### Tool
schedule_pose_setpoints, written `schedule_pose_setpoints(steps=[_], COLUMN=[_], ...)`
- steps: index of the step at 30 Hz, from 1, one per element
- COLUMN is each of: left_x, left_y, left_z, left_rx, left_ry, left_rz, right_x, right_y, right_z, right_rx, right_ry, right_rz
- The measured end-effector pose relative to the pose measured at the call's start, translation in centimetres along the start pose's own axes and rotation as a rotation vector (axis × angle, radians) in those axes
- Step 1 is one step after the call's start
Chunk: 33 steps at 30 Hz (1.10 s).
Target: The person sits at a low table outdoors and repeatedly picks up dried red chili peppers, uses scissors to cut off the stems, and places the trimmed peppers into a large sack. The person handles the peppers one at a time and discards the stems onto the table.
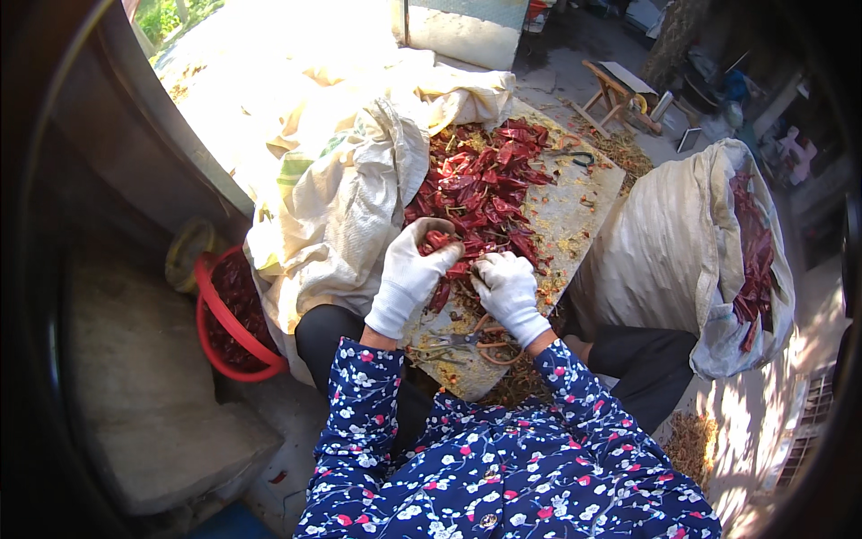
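Note:
My left hand (419,266), in a white knitted glove, curls around several dried red chili peppers (436,240). Close beside it is my right hand (508,290), gloved the same way, its fingers bent and pinched at the end of a red pepper (459,271); its fingertips are partly hidden. Both hands are over the near edge of a heap of dried red chili peppers (485,175) on a pale board (572,229). Below the hands, scissors with orange handles (495,343) lie on the board among cut stems and yellow seeds.
Crumpled woven sacks (343,195) cover the board's left side. A red bucket (236,323) of peppers stands at left, a full woven sack (660,242) leans at right. Dark-handled scissors (580,159) lie on the board's far side, before a wooden folding stool (613,94).

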State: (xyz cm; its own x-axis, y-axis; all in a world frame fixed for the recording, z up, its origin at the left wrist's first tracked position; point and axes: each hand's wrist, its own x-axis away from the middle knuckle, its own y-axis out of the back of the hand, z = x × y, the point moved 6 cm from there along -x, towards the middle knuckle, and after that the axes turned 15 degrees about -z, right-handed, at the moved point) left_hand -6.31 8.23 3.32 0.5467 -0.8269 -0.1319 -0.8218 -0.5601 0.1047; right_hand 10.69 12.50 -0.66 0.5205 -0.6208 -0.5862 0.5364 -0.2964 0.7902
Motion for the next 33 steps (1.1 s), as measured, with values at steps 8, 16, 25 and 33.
schedule_pose_setpoints(steps=[8,16,25,33], left_x=[2.1,2.8,3.8,3.7], left_y=[-4.2,-4.5,-5.7,-4.9], left_z=[0.6,0.1,0.2,-2.7], left_rx=[-0.304,0.046,-0.027,0.13], left_ry=[-0.13,-0.032,-0.005,-0.159], left_rz=[0.298,0.306,0.388,0.411], right_x=[-2.1,-1.8,-1.2,1.8], right_y=[6.1,6.0,7.2,2.6], right_z=[-1.1,-1.7,-1.1,-3.2], right_rx=[-0.361,-0.687,-0.614,-1.65], right_ry=[-0.142,-0.316,-0.413,-1.392], right_rz=[-0.17,-0.138,-0.255,-0.125])
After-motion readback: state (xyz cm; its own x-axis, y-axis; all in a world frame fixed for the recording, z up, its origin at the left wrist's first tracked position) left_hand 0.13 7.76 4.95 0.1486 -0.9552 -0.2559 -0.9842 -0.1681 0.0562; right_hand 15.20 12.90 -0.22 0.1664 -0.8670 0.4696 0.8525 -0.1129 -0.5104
